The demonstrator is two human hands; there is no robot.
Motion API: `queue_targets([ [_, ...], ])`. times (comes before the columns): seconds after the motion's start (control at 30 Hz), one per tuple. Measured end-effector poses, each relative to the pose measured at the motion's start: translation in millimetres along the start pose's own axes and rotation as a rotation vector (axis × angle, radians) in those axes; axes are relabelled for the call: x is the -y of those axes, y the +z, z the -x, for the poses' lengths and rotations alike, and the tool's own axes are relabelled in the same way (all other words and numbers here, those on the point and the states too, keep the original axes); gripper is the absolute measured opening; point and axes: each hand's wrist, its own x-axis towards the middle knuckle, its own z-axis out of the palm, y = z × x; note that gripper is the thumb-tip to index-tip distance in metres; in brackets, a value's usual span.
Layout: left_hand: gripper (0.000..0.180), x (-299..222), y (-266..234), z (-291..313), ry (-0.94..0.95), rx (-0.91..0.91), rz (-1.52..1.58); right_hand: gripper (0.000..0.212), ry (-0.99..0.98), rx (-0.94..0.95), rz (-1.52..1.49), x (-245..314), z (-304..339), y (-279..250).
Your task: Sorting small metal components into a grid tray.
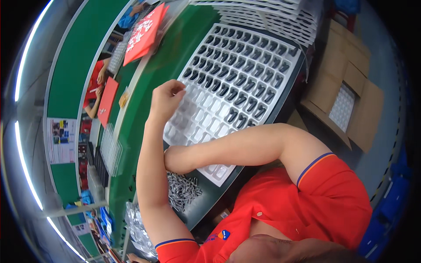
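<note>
A white blister tray (206, 131) lies on the green bench in front of me. Its far rows hold several small dark parts (245, 70), and the near pockets are empty. My left hand (167, 97) hovers over the tray's left edge with fingertips pinched together; I cannot make out anything between them. My right forearm crosses in front of my chest. My right hand (174, 158) is curled at the tray's near left corner, half hidden behind my left forearm. Just below it lies a heap of small grey metal parts (183, 191).
A stack of white trays (267, 17) stands behind the tray. An open cardboard box (351, 74) with a tray inside sits at the right. Red boards (144, 33) lean above the green belt (131, 118). Another person's arms (97, 83) work at far left.
</note>
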Motion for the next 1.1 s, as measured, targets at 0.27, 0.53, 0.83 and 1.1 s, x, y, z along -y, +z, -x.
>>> queue_targets([
  [0.27, 0.020, -19, 47, -51, 0.117, 0.167, -0.222, 0.023, 0.051, -0.670, -0.424, -17, -8, 0],
  [0.53, 0.020, -3, -10, -12, 0.067, -0.101, -0.177, 0.017, 0.195, -0.368, -0.275, -10, -2, -23],
  [0.83, 0.015, 65, -38, 165, -0.280, -0.606, 0.549, 0.012, 0.076, -0.697, -0.459, -12, -7, -51],
  [1.1, 0.026, 31, 4, 215, -0.310, -0.783, 0.912, 0.010, 0.132, -0.496, -0.576, -5, -8, -44],
])
